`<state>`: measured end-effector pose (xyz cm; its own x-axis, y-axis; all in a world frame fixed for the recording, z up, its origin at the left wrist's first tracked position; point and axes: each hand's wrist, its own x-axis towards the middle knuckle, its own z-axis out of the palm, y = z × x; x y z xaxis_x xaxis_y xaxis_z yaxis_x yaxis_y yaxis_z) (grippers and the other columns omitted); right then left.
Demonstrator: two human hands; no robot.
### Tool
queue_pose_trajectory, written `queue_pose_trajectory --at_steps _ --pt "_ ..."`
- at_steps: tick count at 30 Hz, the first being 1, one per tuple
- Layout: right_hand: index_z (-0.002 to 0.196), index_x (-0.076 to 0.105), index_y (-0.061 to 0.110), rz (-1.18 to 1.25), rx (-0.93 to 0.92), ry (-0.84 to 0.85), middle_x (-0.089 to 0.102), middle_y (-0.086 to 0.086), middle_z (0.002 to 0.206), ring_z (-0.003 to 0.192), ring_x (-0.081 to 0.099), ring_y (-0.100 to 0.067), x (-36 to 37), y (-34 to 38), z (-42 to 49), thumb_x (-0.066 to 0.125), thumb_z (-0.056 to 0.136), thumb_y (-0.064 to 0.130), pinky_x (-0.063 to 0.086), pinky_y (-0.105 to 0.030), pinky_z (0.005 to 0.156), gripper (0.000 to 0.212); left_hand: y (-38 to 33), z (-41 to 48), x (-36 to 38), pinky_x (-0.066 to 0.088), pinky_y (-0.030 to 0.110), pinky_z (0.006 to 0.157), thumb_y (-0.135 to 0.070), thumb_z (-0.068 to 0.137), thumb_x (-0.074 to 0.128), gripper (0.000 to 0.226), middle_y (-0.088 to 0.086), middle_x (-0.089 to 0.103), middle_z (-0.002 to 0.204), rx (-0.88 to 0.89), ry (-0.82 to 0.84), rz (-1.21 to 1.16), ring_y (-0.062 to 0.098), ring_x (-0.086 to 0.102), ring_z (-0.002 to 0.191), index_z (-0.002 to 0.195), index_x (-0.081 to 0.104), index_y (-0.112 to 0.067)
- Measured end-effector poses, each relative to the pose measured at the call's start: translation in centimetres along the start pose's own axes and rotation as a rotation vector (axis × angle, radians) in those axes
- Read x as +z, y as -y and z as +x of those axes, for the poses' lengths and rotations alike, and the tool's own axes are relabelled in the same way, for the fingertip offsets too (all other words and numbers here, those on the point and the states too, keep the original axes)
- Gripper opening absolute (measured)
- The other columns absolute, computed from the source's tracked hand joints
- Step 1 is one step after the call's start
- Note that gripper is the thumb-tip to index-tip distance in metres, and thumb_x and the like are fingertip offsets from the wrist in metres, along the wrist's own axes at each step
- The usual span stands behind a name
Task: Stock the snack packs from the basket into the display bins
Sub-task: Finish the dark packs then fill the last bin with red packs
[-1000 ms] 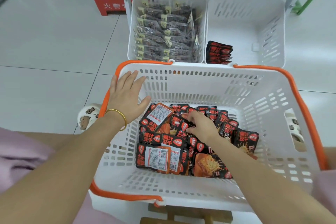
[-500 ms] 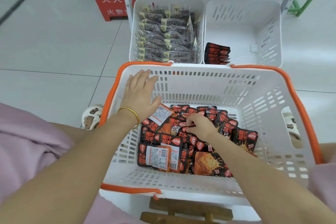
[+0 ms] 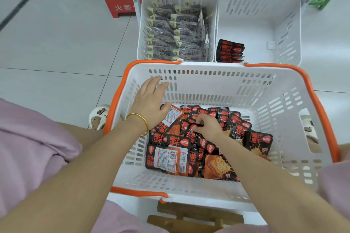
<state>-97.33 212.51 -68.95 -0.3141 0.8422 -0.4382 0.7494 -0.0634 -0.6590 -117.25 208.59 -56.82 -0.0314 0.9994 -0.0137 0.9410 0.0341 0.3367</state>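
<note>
Now pinching a black-and-red foil snack pack (image 3: pixel 187 131) mid-heap in the white, orange-rimmed plastic basket (image 3: pixel 227 89) with curled right hand (image 3: pixel 207 126); left hand (image 3: pixel 149 100) flat, straight-fingered, by its far-left corner; white slotted display bin (image 3: pixel 255 30) beyond.

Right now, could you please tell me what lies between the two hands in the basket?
In the head view, an orange snack pack, label side up, lies between the left hand and the right hand.

The black snack packs (image 3: pixel 174 141) carry the red characters "爆汁豆干"; the red box (image 3: pixel 115 0) behind shows "灭火" and "火警"
</note>
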Motion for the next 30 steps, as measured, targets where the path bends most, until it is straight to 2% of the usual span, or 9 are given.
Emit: queue_pose_trajectory --at_steps 7,10,12,14,17,21,24,28,30 --pt "0.096 0.056 0.012 0.399 0.038 -0.128 0.062 -0.002 0.102 0.101 0.056 -0.016 -3.1 1.5 -0.9 0.068 0.085 0.010 0.044 -0.030 0.085 0.016 -1.0 0.3 0.4 0.007 0.035 0.117 -0.020 0.093 0.050 0.056 0.006 0.012 0.157 -0.035 0.059 -0.073 0.020 0.004 0.144 0.145 0.029 -0.017" --pt "0.100 0.060 0.014 0.542 -0.013 -0.113 0.068 -0.006 0.108 0.107 0.062 -0.022 -6.3 2.3 -1.9 0.064 0.088 0.008 0.050 -0.041 0.093 0.014 -2.4 1.1 0.3 0.012 0.034 0.117 -0.011 0.093 0.048 0.056 0.005 0.011 0.156 -0.070 0.093 -0.195 0.021 0.009 0.144 0.145 0.028 -0.016" --pt "0.096 0.063 0.016 0.596 -0.061 -0.118 0.071 -0.005 0.100 0.097 0.066 -0.022 -8.5 3.2 -2.8 0.061 0.089 0.005 0.053 -0.041 0.088 0.013 -3.7 1.9 -0.2 0.028 0.035 0.112 -0.005 0.094 0.044 0.053 0.006 0.019 0.154 -0.120 0.129 -0.346 0.022 0.023 0.140 0.144 0.030 -0.014" --pt "0.088 0.065 0.018 0.632 -0.135 -0.132 0.072 -0.001 0.089 0.085 0.068 -0.018 -10.8 4.3 -3.9 0.061 0.088 0.001 0.053 -0.037 0.084 0.018 -5.3 2.9 -0.9 0.044 0.027 0.092 0.000 0.095 0.038 0.051 0.007 0.030 0.149 -0.166 0.171 -0.538 0.020 0.034 0.135 0.143 0.032 -0.015" --pt "0.083 0.065 0.016 0.685 -0.208 -0.157 0.071 -0.003 0.081 0.077 0.067 -0.019 -14.3 5.8 -5.5 0.060 0.086 -0.004 0.055 -0.034 0.079 0.021 -7.5 4.0 -1.9 0.045 0.022 0.089 -0.003 0.096 0.044 0.043 0.004 0.043 0.143 -0.122 0.287 -0.709 0.018 0.042 0.131 0.137 0.043 -0.014" --pt "0.094 0.062 0.000 0.785 -0.231 -0.260 0.066 -0.013 0.082 0.071 0.063 -0.020 -17.8 7.1 -7.0 0.058 0.085 -0.008 0.053 -0.031 0.069 0.013 -9.8 4.4 -2.9 0.051 0.049 0.089 -0.024 0.090 0.058 0.022 0.018 0.068 0.104 -0.095 0.385 -0.790 0.034 0.065 0.096 0.104 0.063 -0.008" --pt "0.090 0.060 0.001 0.949 -0.179 -0.369 0.065 -0.005 0.070 0.059 0.060 -0.013 -18.8 7.5 -7.8 0.055 0.088 -0.007 0.048 -0.020 0.053 0.010 -10.7 4.4 -3.4 0.053 0.039 0.069 -0.025 0.091 0.059 0.022 0.008 0.064 0.082 -0.103 0.355 -0.874 0.020 0.061 0.068 0.101 0.060 -0.005" --pt "0.080 0.059 0.011 1.179 -0.046 -0.377 0.063 -0.004 0.071 0.063 0.057 -0.015 -19.1 7.3 -8.9 0.056 0.093 0.009 0.045 -0.027 0.058 0.014 -11.0 3.9 -4.0 0.042 0.051 0.102 -0.029 0.087 0.062 0.056 0.019 0.055 0.129 -0.215 0.358 -1.094 0.029 0.057 0.112 0.133 0.043 -0.003" --pt "0.083 0.060 0.009 1.226 -0.010 -0.320 0.064 -0.006 0.077 0.070 0.058 -0.018 -19.0 7.2 -9.1 0.057 0.093 0.012 0.047 -0.031 0.064 0.010 -11.2 3.8 -4.1 0.032 0.053 0.109 -0.026 0.093 0.057 0.058 0.015 0.048 0.138 -0.268 0.351 -1.179 0.029 0.046 0.127 0.142 0.032 -0.009"
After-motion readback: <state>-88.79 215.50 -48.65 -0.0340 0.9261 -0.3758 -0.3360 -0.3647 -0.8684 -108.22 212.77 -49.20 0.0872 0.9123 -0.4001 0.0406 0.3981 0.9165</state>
